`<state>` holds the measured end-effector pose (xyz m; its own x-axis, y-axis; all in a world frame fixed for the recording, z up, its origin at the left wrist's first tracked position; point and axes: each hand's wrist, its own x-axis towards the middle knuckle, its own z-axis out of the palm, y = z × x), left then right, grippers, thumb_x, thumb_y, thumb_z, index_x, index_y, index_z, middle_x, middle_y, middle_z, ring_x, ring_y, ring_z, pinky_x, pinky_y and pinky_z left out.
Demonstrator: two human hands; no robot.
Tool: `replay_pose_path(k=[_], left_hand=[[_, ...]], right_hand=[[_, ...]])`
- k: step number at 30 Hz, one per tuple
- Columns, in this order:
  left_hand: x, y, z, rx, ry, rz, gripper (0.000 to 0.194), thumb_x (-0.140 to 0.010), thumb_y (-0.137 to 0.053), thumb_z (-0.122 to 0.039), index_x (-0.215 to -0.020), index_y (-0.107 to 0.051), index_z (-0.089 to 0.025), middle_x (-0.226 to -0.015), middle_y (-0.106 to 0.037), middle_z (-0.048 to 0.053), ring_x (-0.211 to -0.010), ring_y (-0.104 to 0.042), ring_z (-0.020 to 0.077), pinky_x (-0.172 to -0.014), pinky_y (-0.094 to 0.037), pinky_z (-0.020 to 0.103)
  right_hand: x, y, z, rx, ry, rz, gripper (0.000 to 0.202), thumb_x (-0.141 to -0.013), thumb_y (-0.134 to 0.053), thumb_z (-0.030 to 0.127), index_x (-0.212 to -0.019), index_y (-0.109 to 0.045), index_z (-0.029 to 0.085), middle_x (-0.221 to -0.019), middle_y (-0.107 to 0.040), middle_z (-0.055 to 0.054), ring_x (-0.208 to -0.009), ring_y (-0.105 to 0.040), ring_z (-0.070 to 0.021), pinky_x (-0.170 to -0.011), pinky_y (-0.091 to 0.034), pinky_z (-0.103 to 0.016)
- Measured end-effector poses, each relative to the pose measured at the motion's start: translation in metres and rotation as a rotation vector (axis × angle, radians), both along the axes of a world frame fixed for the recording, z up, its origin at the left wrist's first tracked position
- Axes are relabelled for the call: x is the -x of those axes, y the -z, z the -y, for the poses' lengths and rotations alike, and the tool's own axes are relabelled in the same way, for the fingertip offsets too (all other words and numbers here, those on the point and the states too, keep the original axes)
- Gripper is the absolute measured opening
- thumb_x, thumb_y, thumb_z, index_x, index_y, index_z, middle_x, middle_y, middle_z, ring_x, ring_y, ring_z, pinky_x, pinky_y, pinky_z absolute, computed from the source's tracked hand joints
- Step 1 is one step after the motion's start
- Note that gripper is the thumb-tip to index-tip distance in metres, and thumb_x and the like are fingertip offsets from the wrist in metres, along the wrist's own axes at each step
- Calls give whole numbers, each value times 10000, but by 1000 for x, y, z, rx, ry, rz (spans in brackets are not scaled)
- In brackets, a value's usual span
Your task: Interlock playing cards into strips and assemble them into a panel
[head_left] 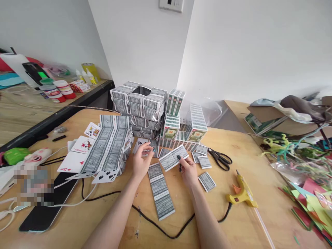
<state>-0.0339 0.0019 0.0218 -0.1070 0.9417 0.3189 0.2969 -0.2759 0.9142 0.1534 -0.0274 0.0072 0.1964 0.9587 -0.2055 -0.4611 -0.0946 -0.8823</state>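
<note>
My right hand (188,169) pinches a playing-card strip (173,158), patterned back up, tilted above the table. Left of it, my left hand (142,159) is loosely curled with nothing visible in it, close to some cards at the foot of a card structure. A longer strip of joined cards (161,192) lies flat between my forearms. Small folded card pieces (206,181) rest to the right of my right hand. On the left leans a large folded panel of cards (110,145), with a joker (83,144) and other loose cards beside it.
Behind stand a box-like card structure (140,103) and stacked green card boxes (197,122). Black-handled scissors (220,159) and a yellow glue gun (241,192) lie right; its black cord (160,231) crosses the front. A phone (48,204) lies left, colored paper (311,197) far right.
</note>
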Motion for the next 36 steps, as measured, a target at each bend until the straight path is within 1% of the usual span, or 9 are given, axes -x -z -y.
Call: replay_pose_path(k=[2, 3, 7, 11, 17, 24, 30, 33, 36], left_hand=[[4, 6, -3, -71, -196, -261, 271, -768, -493, -222, -1032, -543, -188, -1004, -602, 88, -999, -539, 223, -868, -436, 380], [5, 9, -4, -79, -244, -369, 301, -757, -491, -194, -1054, -537, -183, -1060, -586, 98, -1048, -511, 240, -893, -418, 393], [1, 21, -5, 8, -244, -616, 518, -726, -491, -153, -1233, -396, -105, -1226, -484, 166, -1153, -429, 295, -904, -410, 418], [0, 28, -7, 47, -241, -688, 511, -742, -444, -110, -1248, -381, -79, -1209, -501, 179, -1134, -459, 282, -895, -418, 394], [2, 25, -7, 39, -265, -697, 456, -760, -413, -79, -1214, -445, -98, -1146, -556, 172, -1051, -527, 272, -830, -447, 370], [3, 17, -3, 48, -330, -631, 410, -779, -390, -102, -1163, -524, -160, -919, -659, 127, -772, -624, 256, -589, -465, 314], [5, 10, 1, -123, -478, -430, 424, -781, -368, -83, -1157, -531, -191, -945, -664, 93, -764, -628, 198, -628, -452, 273], [1, 5, 5, -210, -456, -354, 391, -804, -359, -104, -1138, -543, -188, -971, -660, 88, -766, -628, 173, -629, -450, 248], [-6, 2, 9, -209, -359, -316, 328, -827, -369, -157, -1078, -578, -178, -966, -661, 83, -698, -621, 151, -607, -451, 237]], right_hand=[[0, -1, 0, 2, 5, -69, 244, -578, -737, 332, -607, -552, 176, -532, -521, 58, -423, -408, -56, -404, -299, -188], [0, -2, 0, 4, 6, -97, 252, -572, -740, 332, -583, -543, 176, -536, -517, 58, -438, -416, -59, -415, -307, -189], [0, 0, 0, 22, -8, -120, 265, -570, -740, 341, -554, -533, 177, -516, -488, 59, -448, -411, -66, -433, -311, -197], [0, 3, -1, 37, -33, -102, 256, -582, -731, 351, -574, -543, 178, -519, -486, 58, -453, -403, -69, -439, -303, -201], [1, 2, -1, 40, -54, -95, 277, -580, -732, 353, -560, -523, 173, -510, -473, 59, -439, -391, -65, -428, -289, -203], [1, 5, -3, 0, -105, -36, 255, -623, -699, 380, -640, -565, 164, -502, -483, 51, -401, -383, -60, -391, -280, -201], [2, 2, 0, -28, -192, 23, 267, -638, -683, 397, -724, -596, 160, -547, -545, 16, -485, -512, -120, -462, -393, -237], [2, 0, 3, -50, -247, 65, 243, -668, -661, 391, -710, -611, 157, -587, -576, -7, -526, -528, -126, -484, -406, -240], [2, 0, 4, -79, -274, 125, 235, -682, -652, 388, -674, -617, 155, -609, -585, -17, -534, -516, -121, -488, -402, -239]])
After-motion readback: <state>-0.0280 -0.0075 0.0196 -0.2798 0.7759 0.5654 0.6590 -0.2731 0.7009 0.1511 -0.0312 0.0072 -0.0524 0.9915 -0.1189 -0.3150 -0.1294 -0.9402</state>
